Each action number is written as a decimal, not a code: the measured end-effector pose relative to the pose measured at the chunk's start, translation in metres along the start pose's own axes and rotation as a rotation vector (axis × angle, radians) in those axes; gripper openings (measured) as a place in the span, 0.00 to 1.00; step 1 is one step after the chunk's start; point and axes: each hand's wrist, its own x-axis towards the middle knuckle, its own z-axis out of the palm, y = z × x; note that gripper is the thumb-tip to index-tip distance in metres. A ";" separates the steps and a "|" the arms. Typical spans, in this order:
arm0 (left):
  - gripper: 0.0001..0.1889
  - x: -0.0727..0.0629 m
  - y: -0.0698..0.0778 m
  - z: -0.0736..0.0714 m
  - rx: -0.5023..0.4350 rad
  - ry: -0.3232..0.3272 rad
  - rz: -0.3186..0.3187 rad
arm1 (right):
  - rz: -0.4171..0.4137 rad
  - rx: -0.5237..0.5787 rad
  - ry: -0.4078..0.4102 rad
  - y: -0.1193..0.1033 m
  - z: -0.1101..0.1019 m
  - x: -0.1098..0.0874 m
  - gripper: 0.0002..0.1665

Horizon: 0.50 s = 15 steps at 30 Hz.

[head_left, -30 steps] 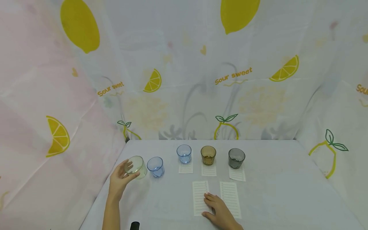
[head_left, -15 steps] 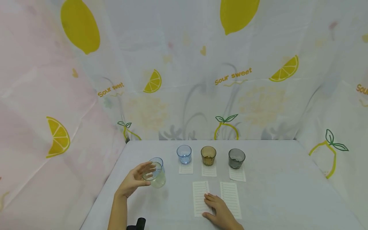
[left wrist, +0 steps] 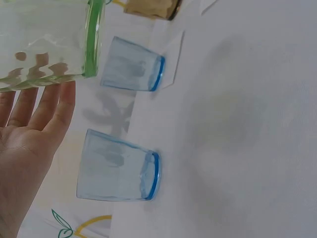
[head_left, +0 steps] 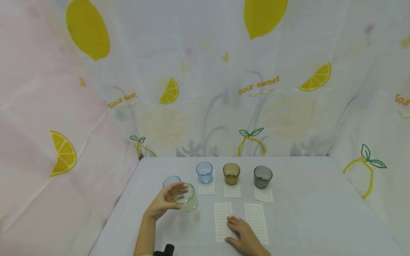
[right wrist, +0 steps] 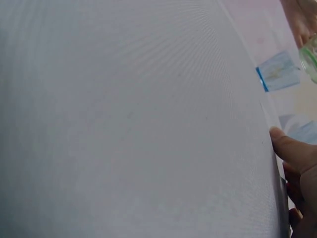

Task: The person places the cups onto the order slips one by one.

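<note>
My left hand holds a pale green clear glass by its side, thumb and fingers spread round it. In the left wrist view the glass is up off the white tabletop, the fingers partly seen through it. Just behind the hand stands a blue glass, partly covered by it in the head view. My right hand rests palm down with loosely bent fingers on the edge of a lined paper card. A second lined card lies to its right, partly covered by that hand.
Along the back stand a blue glass, an amber glass and a grey glass, each with a lined card before or under it. A lemon-print cloth hangs behind and beside the white table.
My left hand has carried the green glass from the left of the nearer blue glass, past its front, to its right. The right hand has stayed in place.
</note>
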 end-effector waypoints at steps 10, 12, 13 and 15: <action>0.38 0.007 -0.007 0.011 0.005 0.008 -0.043 | 0.024 -0.007 -0.031 -0.002 -0.003 0.001 0.32; 0.38 0.010 -0.008 0.012 0.027 0.009 -0.046 | 0.029 -0.006 -0.038 -0.002 -0.003 0.001 0.32; 0.39 0.010 -0.008 0.013 0.037 0.011 -0.049 | 0.032 -0.003 -0.042 -0.002 -0.003 0.001 0.33; 0.40 0.012 -0.009 0.015 0.053 0.025 -0.070 | 0.034 0.002 -0.046 -0.002 -0.004 0.001 0.33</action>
